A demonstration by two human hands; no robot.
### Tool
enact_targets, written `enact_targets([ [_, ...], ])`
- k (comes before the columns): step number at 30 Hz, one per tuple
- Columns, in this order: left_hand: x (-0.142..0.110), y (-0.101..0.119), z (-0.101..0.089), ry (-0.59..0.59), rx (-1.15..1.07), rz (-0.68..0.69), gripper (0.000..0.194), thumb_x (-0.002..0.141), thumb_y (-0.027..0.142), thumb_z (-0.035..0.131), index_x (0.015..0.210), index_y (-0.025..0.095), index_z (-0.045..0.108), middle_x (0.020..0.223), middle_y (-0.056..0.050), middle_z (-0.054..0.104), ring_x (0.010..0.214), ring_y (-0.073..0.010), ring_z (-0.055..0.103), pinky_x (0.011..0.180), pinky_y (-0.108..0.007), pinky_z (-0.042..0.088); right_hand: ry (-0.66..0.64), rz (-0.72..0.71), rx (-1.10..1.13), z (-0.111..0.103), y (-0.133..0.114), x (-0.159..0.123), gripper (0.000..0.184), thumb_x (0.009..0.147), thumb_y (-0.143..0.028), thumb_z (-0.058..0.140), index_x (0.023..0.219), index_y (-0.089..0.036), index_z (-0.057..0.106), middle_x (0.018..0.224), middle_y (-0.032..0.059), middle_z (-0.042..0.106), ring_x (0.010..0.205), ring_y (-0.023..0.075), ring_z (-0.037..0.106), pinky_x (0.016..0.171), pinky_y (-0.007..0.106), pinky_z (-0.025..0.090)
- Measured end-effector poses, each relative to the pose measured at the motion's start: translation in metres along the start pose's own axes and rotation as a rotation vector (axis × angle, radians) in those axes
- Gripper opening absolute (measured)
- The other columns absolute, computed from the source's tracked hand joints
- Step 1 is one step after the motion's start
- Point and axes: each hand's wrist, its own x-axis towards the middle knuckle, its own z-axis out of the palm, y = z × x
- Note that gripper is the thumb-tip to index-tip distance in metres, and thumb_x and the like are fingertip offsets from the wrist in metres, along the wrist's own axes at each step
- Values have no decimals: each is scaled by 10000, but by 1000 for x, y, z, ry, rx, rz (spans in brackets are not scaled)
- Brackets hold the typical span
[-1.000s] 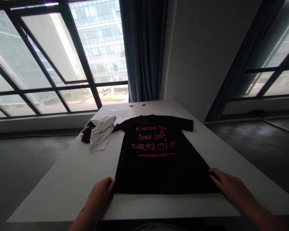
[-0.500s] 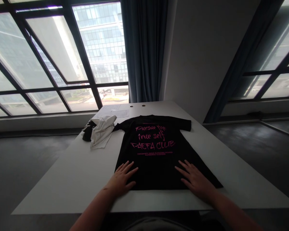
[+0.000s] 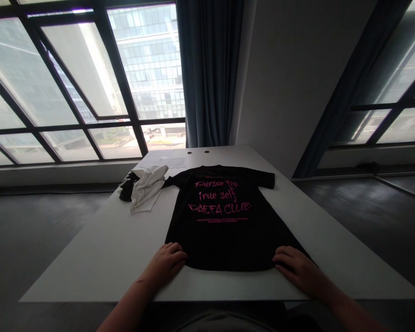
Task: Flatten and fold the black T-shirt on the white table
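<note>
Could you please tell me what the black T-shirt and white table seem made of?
The black short-sleeved T-shirt looks like matte knit fabric, perhaps cotton: it lies limp, without shine. The white flat-topped table seems smooth, dull-finished board, possibly laminate, judging by its even, grainless surface.

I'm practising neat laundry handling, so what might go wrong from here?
With the left grip and right grip both at the hem, uneven pulling might skew or crease the shirt. The sleeve on the left touches or nearly touches the white cloth, so sliding the shirt that way could disturb it.
</note>
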Motion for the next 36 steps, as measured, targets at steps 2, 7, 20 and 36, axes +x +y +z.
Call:
enact_targets([
  [2, 0, -1, 2, -17, -5, -22, 230, 1023, 244, 510, 1083, 258, 732, 1109, -65, 719, 1022, -235, 663, 944, -417, 506, 16, -15, 9, -4, -3, -2, 318, 991, -500, 556, 1015, -268, 772, 1083, 115, 746, 1024, 290, 709, 998, 489, 564],
  [7, 4, 0, -10, -165, -43, -66, 215, 1026, 229, 478, 1039, 243, 692, 1078, -37, 725, 1027, -228, 658, 968, -402, 476, -186, 46, 84, -25, -21, 8, 235, 957, -397, 549, 932, -243, 724, 977, 91, 737, 914, 251, 697, 859, 392, 568],
  [20, 56, 15, -57, -386, -96, -106, 301, 1004, 460, 502, 1065, 292, 744, 1060, -14, 746, 966, -217, 695, 859, -319, 511, -582, 260, 146, -70, -45, 70, 322, 874, -449, 619, 1056, -238, 780, 1084, 77, 748, 990, 275, 693, 881, 390, 536],
  [36, 252, -40, 37, -58, 159, -398, 626, 1053, 590, 283, 1623, 355, 398, 1743, -15, 273, 1613, -303, 198, 1294, -522, 176, -220, 238, -217, 71, -53, 264, 659, 1044, -561, 407, 1638, -278, 390, 1744, 102, 245, 1610, 330, 168, 1283, 558, 98],
])
